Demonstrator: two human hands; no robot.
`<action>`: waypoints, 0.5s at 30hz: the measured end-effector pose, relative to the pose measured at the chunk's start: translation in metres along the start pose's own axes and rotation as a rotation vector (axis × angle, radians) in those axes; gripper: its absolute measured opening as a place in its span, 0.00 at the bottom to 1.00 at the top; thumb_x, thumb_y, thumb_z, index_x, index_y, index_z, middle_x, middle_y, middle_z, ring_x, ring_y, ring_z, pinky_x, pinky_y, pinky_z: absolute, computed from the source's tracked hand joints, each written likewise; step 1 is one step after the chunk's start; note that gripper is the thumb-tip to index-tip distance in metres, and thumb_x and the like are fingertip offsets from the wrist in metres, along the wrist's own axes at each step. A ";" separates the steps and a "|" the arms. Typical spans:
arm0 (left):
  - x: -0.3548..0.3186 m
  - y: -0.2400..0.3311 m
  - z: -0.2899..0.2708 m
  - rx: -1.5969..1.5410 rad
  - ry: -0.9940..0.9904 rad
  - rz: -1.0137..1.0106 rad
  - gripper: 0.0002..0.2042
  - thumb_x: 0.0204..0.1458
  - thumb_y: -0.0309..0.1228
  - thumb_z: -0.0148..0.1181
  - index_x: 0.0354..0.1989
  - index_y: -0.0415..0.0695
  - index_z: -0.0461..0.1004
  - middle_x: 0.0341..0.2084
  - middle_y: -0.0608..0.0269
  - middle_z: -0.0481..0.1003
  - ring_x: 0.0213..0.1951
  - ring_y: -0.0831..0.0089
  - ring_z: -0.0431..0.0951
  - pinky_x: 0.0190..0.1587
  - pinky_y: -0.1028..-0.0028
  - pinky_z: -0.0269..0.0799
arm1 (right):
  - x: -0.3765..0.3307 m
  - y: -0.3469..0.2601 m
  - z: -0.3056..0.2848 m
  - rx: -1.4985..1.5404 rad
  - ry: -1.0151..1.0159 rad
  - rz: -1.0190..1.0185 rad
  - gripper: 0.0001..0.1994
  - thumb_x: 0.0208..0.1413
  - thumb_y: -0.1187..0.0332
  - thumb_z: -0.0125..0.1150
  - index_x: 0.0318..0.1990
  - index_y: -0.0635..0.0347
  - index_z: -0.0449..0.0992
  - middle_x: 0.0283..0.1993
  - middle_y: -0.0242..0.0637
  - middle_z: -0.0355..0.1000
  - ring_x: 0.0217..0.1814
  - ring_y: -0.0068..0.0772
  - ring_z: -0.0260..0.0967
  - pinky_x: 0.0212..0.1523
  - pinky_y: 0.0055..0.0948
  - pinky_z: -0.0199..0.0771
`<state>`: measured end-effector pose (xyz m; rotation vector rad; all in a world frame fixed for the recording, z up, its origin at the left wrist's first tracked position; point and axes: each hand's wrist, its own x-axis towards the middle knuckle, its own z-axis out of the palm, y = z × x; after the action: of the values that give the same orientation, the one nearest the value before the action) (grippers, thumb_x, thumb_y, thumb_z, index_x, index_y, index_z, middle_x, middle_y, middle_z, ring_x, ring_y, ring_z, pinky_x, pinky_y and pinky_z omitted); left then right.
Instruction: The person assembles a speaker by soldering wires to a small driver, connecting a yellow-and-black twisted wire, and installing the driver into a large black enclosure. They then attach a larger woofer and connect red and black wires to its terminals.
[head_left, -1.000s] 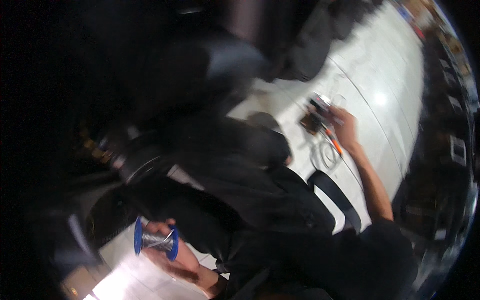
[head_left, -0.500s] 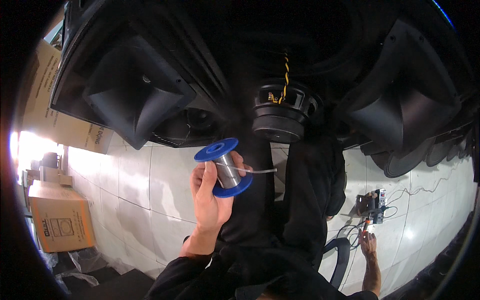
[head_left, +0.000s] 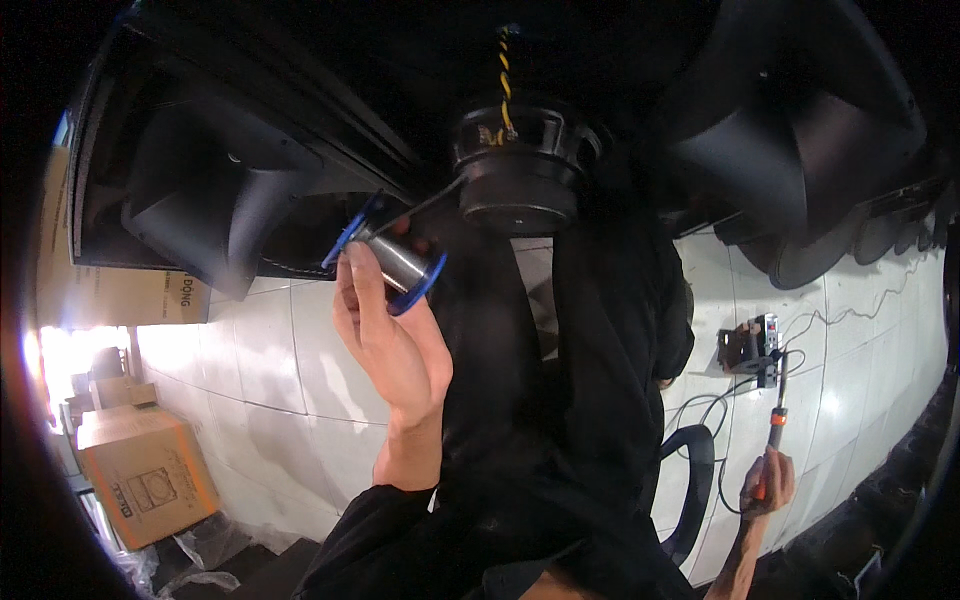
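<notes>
A spool of solder wire (head_left: 398, 262) with blue rims lies tilted in my left hand (head_left: 395, 350), its fingers wrapped round it. The wire's loose end points up and right toward a black speaker driver (head_left: 520, 190). Whether the wire touches the driver, I cannot tell. Twisted yellow and black wires (head_left: 505, 75) run down to the driver's terminals. At the lower right, my right hand (head_left: 768, 482) is closed round the handle of a soldering iron (head_left: 778, 425). The iron points away from me, its metal shaft beside a small stand and socket box (head_left: 750, 348) on the floor.
Black speaker horns (head_left: 780, 130) hang over both sides of the driver. Cardboard boxes (head_left: 150, 480) stand at the left on white tiles (head_left: 265, 350). A black curved bar (head_left: 690, 490) and a looped cable (head_left: 700, 405) lie between my leg and right hand.
My left hand has moved up and left, tilting the spool and swinging the wire's end up. My right hand has come nearer, and more of the soldering iron shows. The view has shifted.
</notes>
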<state>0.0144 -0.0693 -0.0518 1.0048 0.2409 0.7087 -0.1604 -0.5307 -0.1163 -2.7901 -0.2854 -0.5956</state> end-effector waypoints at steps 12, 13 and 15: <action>0.022 -0.017 0.014 0.168 0.009 0.087 0.13 0.67 0.31 0.53 0.51 0.34 0.73 0.45 0.56 0.78 0.47 0.71 0.76 0.53 0.70 0.71 | 0.165 -0.108 0.068 0.926 0.210 -0.067 0.20 0.62 0.58 0.55 0.47 0.70 0.75 0.27 0.47 0.78 0.26 0.35 0.76 0.29 0.27 0.74; 0.024 -0.017 0.014 0.163 0.015 0.065 0.12 0.67 0.32 0.53 0.51 0.35 0.73 0.44 0.56 0.78 0.47 0.71 0.76 0.52 0.70 0.71 | 0.175 -0.114 0.083 1.058 0.189 -0.017 0.21 0.63 0.57 0.55 0.49 0.71 0.75 0.27 0.46 0.78 0.27 0.35 0.77 0.30 0.26 0.75; 0.026 -0.015 0.021 0.124 0.033 0.025 0.09 0.66 0.29 0.54 0.46 0.36 0.74 0.41 0.62 0.77 0.44 0.78 0.73 0.51 0.78 0.67 | 0.188 -0.122 0.110 1.190 0.226 0.002 0.23 0.63 0.56 0.58 0.53 0.71 0.74 0.31 0.48 0.78 0.29 0.35 0.77 0.31 0.28 0.76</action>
<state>0.0511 -0.0721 -0.0501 1.1166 0.3042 0.7400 0.0183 -0.3574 -0.1060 -1.5692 -0.4090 -0.4889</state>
